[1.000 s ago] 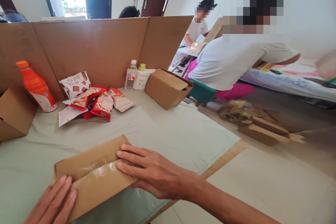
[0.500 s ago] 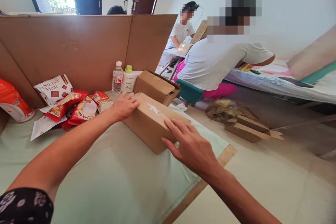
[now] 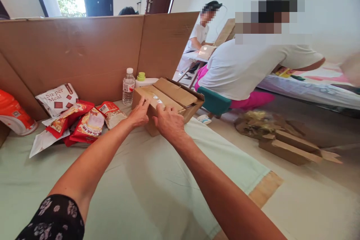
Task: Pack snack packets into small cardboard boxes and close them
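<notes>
A taped brown cardboard box (image 3: pixel 150 95) stands on the green-clothed table, pushed up close to a second cardboard box (image 3: pixel 180 93) whose top flaps are partly raised. My left hand (image 3: pixel 139 114) presses against its left end, fingers extended along the edge. On its near right part lies my right hand (image 3: pixel 170 122), fingers on top and thumb on the near side. Both hands hold the taped box between them; its right end is hidden behind my right hand. Just behind stand a water bottle (image 3: pixel 128 87) and a white bottle with a green cap (image 3: pixel 141 78).
Red snack packets (image 3: pixel 90 124) and a white "Super Meal" pouch (image 3: pixel 57 99) lie at left, beside an orange bottle (image 3: pixel 17 114). A cardboard screen (image 3: pixel 84 52) lines the table's back. Two people in white shirts work at right; an opened carton (image 3: pixel 292 148) lies on the floor.
Both hands have moved the taped box away from me and against the second box. My right hand has shifted left and now lies nearer my left hand. The view has turned slightly left.
</notes>
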`<state>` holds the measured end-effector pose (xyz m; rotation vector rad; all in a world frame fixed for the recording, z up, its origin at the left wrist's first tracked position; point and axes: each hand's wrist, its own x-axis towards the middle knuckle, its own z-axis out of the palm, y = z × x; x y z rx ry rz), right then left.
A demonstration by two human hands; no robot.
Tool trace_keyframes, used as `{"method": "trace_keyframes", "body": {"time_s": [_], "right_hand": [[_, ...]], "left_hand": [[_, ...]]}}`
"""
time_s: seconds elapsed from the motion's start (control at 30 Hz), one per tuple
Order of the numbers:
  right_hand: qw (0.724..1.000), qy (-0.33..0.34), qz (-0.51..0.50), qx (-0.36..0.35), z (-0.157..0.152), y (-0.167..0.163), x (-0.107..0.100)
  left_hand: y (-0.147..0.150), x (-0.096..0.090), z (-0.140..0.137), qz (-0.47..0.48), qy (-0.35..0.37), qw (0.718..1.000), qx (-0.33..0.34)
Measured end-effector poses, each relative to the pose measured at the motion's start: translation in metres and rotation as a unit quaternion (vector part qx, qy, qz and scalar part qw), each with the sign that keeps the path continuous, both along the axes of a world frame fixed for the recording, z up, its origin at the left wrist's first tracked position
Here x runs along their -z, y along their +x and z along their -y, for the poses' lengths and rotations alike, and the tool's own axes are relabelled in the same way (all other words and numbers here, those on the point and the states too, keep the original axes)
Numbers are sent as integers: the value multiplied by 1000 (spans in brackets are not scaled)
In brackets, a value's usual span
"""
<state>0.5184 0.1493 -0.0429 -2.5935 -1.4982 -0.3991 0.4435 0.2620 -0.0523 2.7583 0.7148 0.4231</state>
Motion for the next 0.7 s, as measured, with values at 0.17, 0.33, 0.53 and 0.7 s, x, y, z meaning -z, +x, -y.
{"method": "trace_keyframes", "body": {"time_s": [0.17,0.33,0.53,0.7], "right_hand": [[999,19,12,-26,10,-4,5],[972,183,115,-90,37,-9,18],[927,174,24,-331,75,-79,115],[913,63,-33,-403,102,-163,196]], "left_hand": [[-47,6,52,-7,-11,1000,11],[-179,27,120,-36,30,999,25],[-373,23,122,-13,106,967,-231],[-487,-46,46,51,188,839,-507]]}}
